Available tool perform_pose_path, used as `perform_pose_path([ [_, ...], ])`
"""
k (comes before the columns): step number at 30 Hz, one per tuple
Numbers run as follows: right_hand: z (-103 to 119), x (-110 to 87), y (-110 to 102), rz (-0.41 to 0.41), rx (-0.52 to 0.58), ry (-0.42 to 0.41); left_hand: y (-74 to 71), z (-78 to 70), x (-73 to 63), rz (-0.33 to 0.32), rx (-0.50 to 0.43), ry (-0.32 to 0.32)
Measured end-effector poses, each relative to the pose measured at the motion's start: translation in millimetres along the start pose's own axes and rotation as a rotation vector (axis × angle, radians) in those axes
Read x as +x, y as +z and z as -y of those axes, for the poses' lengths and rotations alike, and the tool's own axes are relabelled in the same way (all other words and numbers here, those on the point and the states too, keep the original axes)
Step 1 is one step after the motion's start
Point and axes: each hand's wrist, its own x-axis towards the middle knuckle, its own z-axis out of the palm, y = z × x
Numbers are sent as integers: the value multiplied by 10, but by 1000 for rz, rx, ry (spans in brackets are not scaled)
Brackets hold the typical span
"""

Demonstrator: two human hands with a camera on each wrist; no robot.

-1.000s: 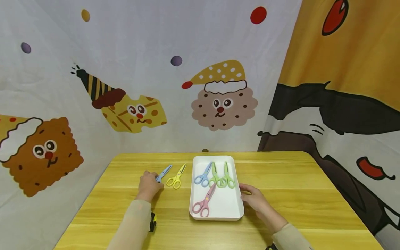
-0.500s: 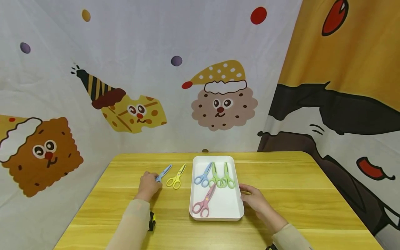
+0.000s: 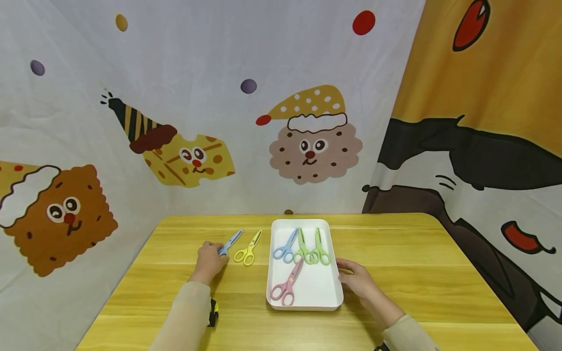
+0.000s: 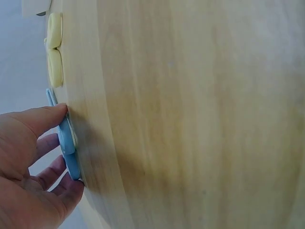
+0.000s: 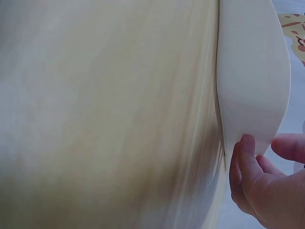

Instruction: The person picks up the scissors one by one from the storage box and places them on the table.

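Note:
My left hand [image 3: 210,263] pinches the handle loops of a pair of blue scissors [image 3: 230,242] lying at the left of the table, blade pointing away. In the left wrist view, thumb and fingers are on either side of the blue handles [image 4: 66,136]. Just right of them lies a pair of yellow scissors [image 3: 248,249]. My right hand [image 3: 357,280] rests against the right side of a white tray [image 3: 316,297], fingers loosely bent on the outer wall [image 5: 252,95] and thumb at the rim. The tray holds blue scissors [image 3: 286,247], pink scissors [image 3: 288,283] and two green pairs [image 3: 322,248].
The wooden table [image 3: 408,273] has its far edge against a curtain [image 3: 246,44] with printed cartoon food figures. One green pair overlaps the other at the handles inside the tray. The pink pair lies nearer the tray's front left corner.
Almost nothing moves. My left hand settles slightly on the blue scissors' handles; those scissors stay in nearly the same place. My right hand stays at the tray.

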Motion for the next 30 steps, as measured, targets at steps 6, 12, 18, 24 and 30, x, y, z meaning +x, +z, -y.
perform_pose_path([
  [6, 5, -11, 1, -2, -8, -2, 49, 46, 9, 0, -25, -8],
  [12, 8, -18, 5, -5, -3, 2, 70, 72, 19, -9, -51, -2],
  [18, -2, -2, 9, 3, -19, -3, 56, 57, 19, -1, -64, -12],
  [24, -11, 6, 15, -8, -29, 3, 45, 44, 29, -2, -64, -5],
  [30, -12, -3, 13, -12, -35, 9, 26, 22, 30, 0, -51, 20],
])
